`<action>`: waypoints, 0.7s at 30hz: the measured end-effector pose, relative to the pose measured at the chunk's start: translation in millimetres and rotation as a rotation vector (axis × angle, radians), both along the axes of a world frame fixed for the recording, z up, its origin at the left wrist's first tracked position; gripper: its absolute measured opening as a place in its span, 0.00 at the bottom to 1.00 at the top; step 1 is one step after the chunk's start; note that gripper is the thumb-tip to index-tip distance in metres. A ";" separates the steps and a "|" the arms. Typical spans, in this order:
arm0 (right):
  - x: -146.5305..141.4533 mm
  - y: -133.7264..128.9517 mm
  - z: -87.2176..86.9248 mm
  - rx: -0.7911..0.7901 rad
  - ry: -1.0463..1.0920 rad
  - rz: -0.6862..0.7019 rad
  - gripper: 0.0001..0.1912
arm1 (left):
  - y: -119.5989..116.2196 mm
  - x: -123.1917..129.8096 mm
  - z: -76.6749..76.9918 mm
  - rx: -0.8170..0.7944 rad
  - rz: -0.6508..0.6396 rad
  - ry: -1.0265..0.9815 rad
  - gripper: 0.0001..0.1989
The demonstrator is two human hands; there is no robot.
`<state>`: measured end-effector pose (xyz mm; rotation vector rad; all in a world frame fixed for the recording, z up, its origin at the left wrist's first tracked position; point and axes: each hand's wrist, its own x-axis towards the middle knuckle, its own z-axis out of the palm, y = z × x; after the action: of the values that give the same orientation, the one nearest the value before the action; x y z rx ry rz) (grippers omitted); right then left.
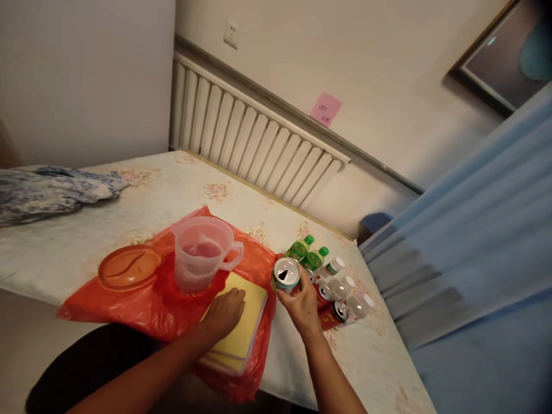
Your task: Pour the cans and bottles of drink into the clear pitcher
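Observation:
My right hand point(302, 305) is wrapped around an opened drink can point(286, 272), its silver top with a dark opening turned toward me. The can is held above the table, beside a group of bottles and cans. My left hand point(226, 313) lies on a yellow pad or folded cloth point(248, 328), fingers together and touching its top. That yellow stack rests on a red plastic bag point(254, 259) spread over the table. Just beyond my left hand stands a clear plastic measuring jug point(200, 253) with its handle to the right. An orange round lid point(129, 267) lies left of the jug.
Green-capped bottles point(314, 259), white-capped clear bottles point(341, 286) and red cans point(333, 315) stand close together on the right. A floral cloth covers the table point(172, 184). Patterned fabric point(56, 192) lies far left. A radiator point(254, 135) and blue curtain point(474, 247) border the table.

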<state>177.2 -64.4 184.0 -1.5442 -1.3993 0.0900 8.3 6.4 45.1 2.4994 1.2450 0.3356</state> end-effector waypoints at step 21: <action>-58.0 132.4 66.9 0.179 -0.854 0.360 0.34 | 7.8 -5.2 2.4 -0.116 -0.151 -0.241 0.10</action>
<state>119.2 68.1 250.8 -1.1955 -2.2692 -0.5214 3.1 14.1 47.5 2.3555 0.9486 0.4951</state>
